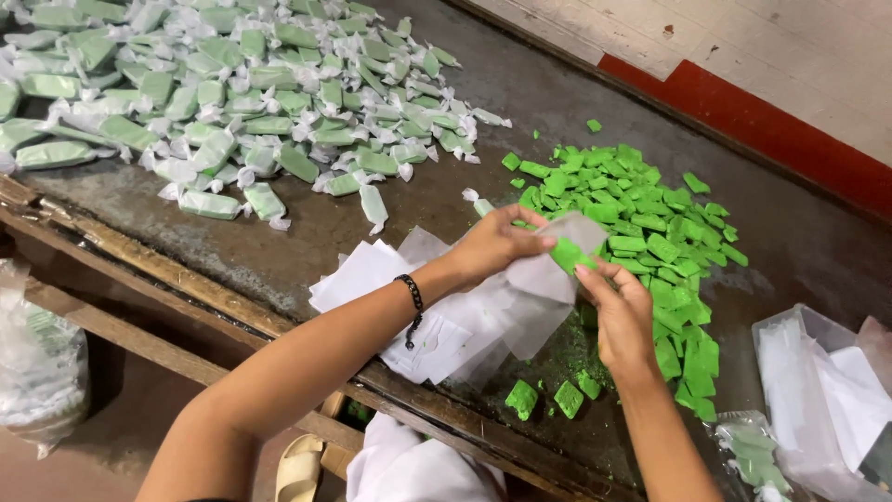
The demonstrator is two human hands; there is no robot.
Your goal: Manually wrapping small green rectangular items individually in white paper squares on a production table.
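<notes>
Dark worktable [520,84]: wrapped pile [232,102] far-left, bare green pile [650,232] right, open strip between; wooden edge near. Loose wrappers [446,325] beneath hands. Left hand [492,244] and right hand [621,311] pinch one wrapper sheet [548,274] around a green piece [569,254].

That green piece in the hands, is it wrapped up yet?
Not yet. The green piece lies bare on an open clear wrapper, ends untwisted.
</notes>
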